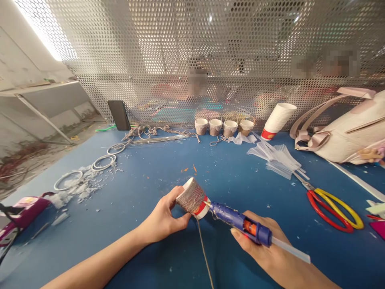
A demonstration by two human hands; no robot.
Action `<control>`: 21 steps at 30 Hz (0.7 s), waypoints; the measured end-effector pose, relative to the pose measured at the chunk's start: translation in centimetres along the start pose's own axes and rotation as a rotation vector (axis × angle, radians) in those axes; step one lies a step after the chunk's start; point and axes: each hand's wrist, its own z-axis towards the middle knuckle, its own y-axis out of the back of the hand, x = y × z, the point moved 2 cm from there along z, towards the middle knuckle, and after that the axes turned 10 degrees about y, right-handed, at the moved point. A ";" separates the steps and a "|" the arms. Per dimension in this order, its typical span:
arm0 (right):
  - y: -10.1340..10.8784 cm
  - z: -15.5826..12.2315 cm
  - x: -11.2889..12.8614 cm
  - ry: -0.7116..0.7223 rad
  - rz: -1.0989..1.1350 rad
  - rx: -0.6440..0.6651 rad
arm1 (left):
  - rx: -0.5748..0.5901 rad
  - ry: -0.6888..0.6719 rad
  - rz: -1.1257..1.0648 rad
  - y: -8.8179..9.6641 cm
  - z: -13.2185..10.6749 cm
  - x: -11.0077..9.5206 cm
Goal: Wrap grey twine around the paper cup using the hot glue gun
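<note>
My left hand (pixel 166 215) grips a tilted paper cup (pixel 193 197), its fingers around the rim end. Grey-brown twine is wound around most of the cup, and a red and white band shows near the base. A loose length of twine (pixel 202 245) trails from the cup down toward me. In my right hand (pixel 261 237) is a blue hot glue gun (pixel 234 218), its nozzle at the red band and a clear glue stick poking out of its back end. Whether the nozzle touches the cup, I cannot tell.
Several small twine-wrapped cups (pixel 215 127) line the back, beside leaning stacked paper cups (pixel 278 120). Glue sticks (pixel 275 156), scissors (pixel 333 210) and a bag (pixel 357 124) lie right. White rings (pixel 104 162), scraps and a phone (pixel 119 115) are left. A perforated metal panel (pixel 168 52) stands behind.
</note>
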 end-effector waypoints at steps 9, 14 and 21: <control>-1.2 -0.5 0.6 0.141 -0.005 0.086 | -0.022 0.042 0.032 -0.1 0.0 0.2; -0.4 -0.2 0.1 0.009 0.063 0.041 | -0.015 0.040 0.019 0.0 0.0 0.0; -0.2 -0.7 -1.6 -0.364 0.179 -0.059 | 0.011 0.024 -0.018 0.1 -0.1 -0.3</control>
